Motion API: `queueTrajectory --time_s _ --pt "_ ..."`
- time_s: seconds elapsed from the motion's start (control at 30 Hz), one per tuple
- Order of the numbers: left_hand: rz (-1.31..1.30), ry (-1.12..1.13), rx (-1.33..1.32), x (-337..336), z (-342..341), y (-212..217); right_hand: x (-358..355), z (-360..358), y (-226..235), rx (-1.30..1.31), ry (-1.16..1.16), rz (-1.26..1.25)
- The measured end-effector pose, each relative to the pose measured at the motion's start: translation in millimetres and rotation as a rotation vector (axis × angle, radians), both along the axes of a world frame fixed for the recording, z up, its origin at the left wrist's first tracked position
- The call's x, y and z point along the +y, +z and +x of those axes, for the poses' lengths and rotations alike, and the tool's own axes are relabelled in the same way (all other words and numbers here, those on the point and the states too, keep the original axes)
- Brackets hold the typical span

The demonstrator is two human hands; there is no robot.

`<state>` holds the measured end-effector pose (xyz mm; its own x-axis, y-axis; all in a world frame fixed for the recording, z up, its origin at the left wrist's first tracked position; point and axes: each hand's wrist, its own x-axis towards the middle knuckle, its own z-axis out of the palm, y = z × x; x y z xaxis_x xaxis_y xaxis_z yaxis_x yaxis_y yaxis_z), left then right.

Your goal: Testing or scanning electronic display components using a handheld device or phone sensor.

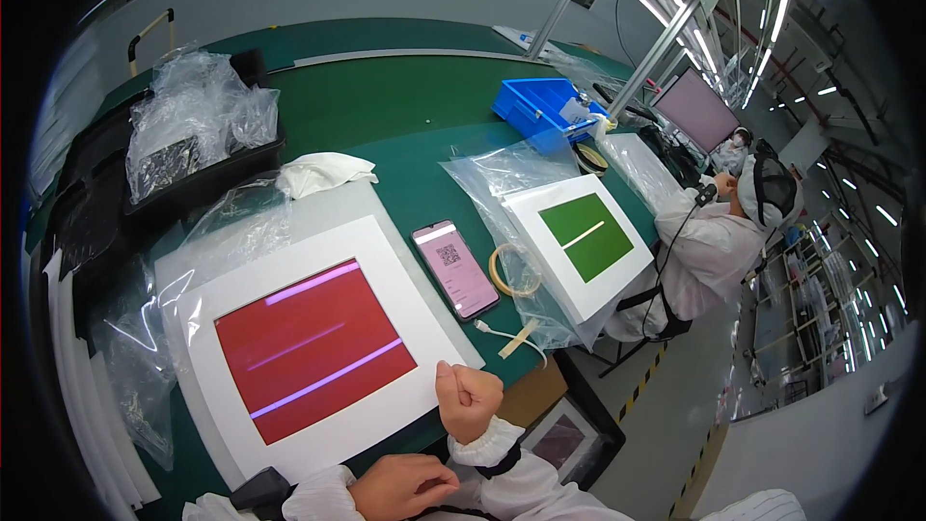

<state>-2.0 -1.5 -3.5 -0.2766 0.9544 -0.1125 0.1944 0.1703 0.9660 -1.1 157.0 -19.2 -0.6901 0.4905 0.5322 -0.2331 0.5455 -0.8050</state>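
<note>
Green matting covers the workbench (386,101), set against a grey wall. At far left, a black plastic tray (214,177) holds crumpled clear plastic bags (198,111). Beside it lies a white-framed panel (313,352), face up, its screen red and crossed by bright light bands. At its near edge, the left hand (405,484) is palm down with fingers loosely bent; whether anything sits beneath it cannot be told. Just right, the right hand (470,400) is clenched in a fist by the panel's near right corner; contact cannot be determined. Beyond lie a smartphone (455,270) and a white cable (502,331). Further right are a blue bin (526,101), a second white-framed panel (588,241) with green screen, and a seated co-worker (704,260) in white.
</note>
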Motion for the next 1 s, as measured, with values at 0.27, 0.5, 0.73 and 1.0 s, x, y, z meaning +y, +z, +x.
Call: queueTrajectory --time_s 0.27,0.5,0.73,1.0 --pt "0.081 -0.007 0.079 0.4 0.9 -3.5 -0.8 -1.0 4.1 0.000 0.014 -0.033" --pt "0.081 0.010 0.088 1.0 2.2 -3.5 0.4 -0.9 3.5 0.011 0.019 -0.013" --pt "0.099 0.021 0.074 1.0 2.3 -4.7 0.0 -1.4 3.3 0.020 0.006 0.001" --pt "0.092 0.021 0.071 0.2 2.3 -4.8 -0.8 -1.1 3.6 0.003 0.000 -0.003"
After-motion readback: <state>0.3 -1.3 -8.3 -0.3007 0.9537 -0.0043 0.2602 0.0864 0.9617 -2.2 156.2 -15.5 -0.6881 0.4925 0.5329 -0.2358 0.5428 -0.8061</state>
